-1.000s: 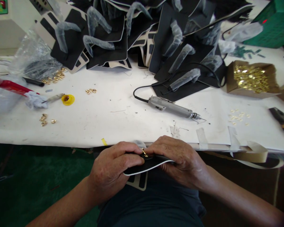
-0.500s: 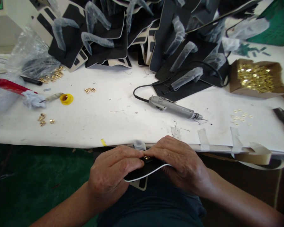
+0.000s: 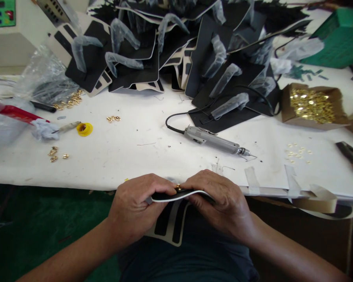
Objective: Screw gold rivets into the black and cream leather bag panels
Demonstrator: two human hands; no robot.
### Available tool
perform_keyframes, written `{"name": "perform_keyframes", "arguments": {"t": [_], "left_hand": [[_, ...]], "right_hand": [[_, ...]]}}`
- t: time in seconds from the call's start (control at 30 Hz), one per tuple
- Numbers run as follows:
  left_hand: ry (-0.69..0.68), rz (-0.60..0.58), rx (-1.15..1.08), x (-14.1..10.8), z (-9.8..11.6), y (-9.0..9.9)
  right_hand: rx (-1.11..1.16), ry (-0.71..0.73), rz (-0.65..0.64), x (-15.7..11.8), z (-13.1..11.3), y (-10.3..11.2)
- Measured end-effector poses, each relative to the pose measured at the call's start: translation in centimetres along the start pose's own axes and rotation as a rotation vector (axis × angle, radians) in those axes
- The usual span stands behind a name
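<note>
A black leather-like panel (image 3: 167, 196) with a white edge is bent between my two hands at the table's front edge. My left hand (image 3: 141, 205) grips its left side, thumb on top and fingers beneath. On the right side my right hand (image 3: 220, 203) pinches it the same way. A small gold metal fitting (image 3: 179, 187) sits on the panel between the fingertips of both hands, partly covered by them. Below hangs a beige flap with dark stripes (image 3: 172, 225), over my lap. Whether it belongs to the same piece I cannot tell.
A grey electric screwdriver (image 3: 214, 141) lies on the white table. Behind it are piled black panels (image 3: 135, 72) with plastic-wrapped handles. A cardboard box of gold fittings (image 3: 314, 103) stands right; loose gold fittings (image 3: 53, 153) and a yellow cap (image 3: 84, 129) lie left.
Both hands have tilted the panel, so its white edge has risen and more of the striped flap shows beneath. The camera view has shifted slightly; the tabletop things stay in place.
</note>
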State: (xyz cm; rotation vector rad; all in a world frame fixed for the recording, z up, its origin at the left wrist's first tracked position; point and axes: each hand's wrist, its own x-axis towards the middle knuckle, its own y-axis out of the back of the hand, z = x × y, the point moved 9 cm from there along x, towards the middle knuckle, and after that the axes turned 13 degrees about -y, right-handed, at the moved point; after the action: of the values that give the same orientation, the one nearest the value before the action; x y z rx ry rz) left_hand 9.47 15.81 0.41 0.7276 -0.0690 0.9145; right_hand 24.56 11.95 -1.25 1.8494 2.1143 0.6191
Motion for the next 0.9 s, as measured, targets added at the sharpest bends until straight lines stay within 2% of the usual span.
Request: {"name": "perform_keyframes", "arguments": {"t": [0.07, 0.17, 0.27, 0.4, 0.57, 0.67, 0.77, 0.9], "left_hand": [[0.215, -0.040, -0.066, 0.3, -2.4, -0.2], [0.540, -0.080, -0.290, 0.6, -5.8, -0.7], [0.696, -0.072, -0.519, 1.2, -6.9, -0.9], [0.796, -0.103, -0.580, 0.3, -7.0, -0.9], [0.915, -0.116, -0.646, -2.9, -7.9, -2.5], [0.932, -0.098, -0.625, -3.3, -9.4, -3.2], [0.902, -0.070, -0.610, -2.6, -11.0, -3.6], [0.836, -0.066, -0.508, -1.8, -12.3, -3.3]], "right_hand": [[0.030, -0.173, -0.041, 1.2, 1.1, 0.0], [0.076, -0.488, -0.131, 3.0, 3.3, 0.1], [0.189, -0.648, -0.233, 4.4, 4.0, 0.0], [0.360, -0.754, -0.326, 4.5, 3.8, -1.5], [0.419, -0.906, -0.364, 2.9, 5.2, -4.3], [0.275, -0.874, -0.333, 3.5, 6.4, -4.8], [0.054, -0.841, -0.283, 4.7, 7.4, -4.6], [-0.163, -0.790, -0.273, 5.9, 7.2, -4.7]]}}
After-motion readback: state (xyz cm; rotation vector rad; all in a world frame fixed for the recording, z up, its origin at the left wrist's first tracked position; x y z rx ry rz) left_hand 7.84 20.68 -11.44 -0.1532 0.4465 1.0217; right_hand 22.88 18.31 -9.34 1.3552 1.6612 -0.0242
